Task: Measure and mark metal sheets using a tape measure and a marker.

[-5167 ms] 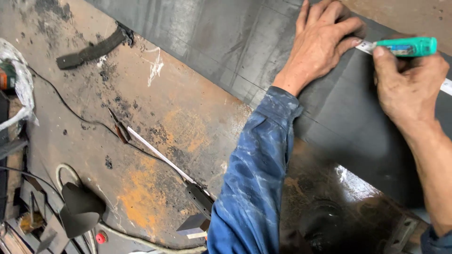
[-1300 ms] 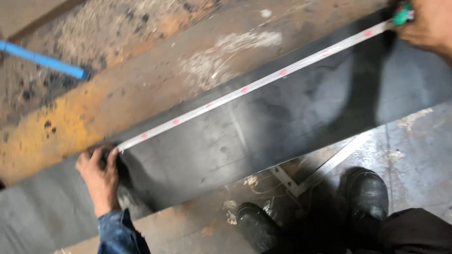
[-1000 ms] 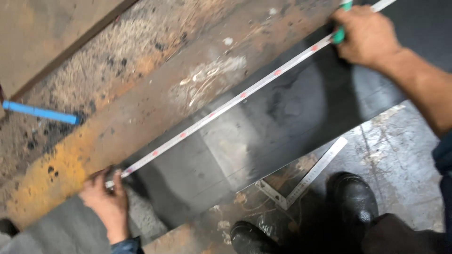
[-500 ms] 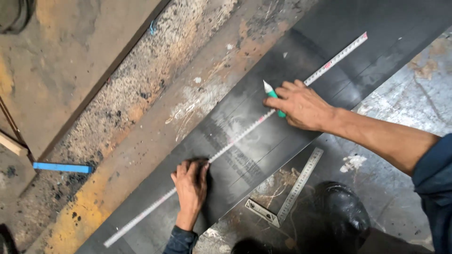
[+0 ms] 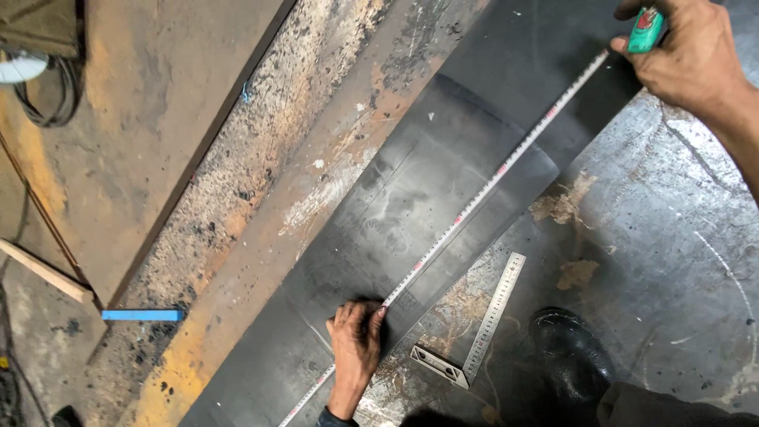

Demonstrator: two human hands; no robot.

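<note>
- Tape measure blade (image 5: 482, 194) is what we have in hand: a white strip with red marks, stretched on a slant across the dark steel sheet (image 5: 443, 150), from low on the left up to the top right.
- At the far left we see a short blue bar (image 5: 142, 315) on the rusty floor and a strip of wood (image 5: 43, 270) beside it, both well apart from our work.
- Our left hand (image 5: 356, 340) lies flat with fingers spread on the sheet's lower part, pressing the blade down under the fingertips; it clenches nothing, and a tail of tape runs on past the wrist towards the bottom edge.
- Just to the right, a steel try square (image 5: 482, 324) rests on the scuffed plate beside our black boot (image 5: 571, 356), touched by neither hand.
- At the top right, our right hand (image 5: 688, 47) is closed around the green tape case (image 5: 647, 19), keeping the blade taut.
- As we judge it, the tape is laid and tensioned between both hands; we see no fresh mark along it, so reading and marking seem left to do.
</note>
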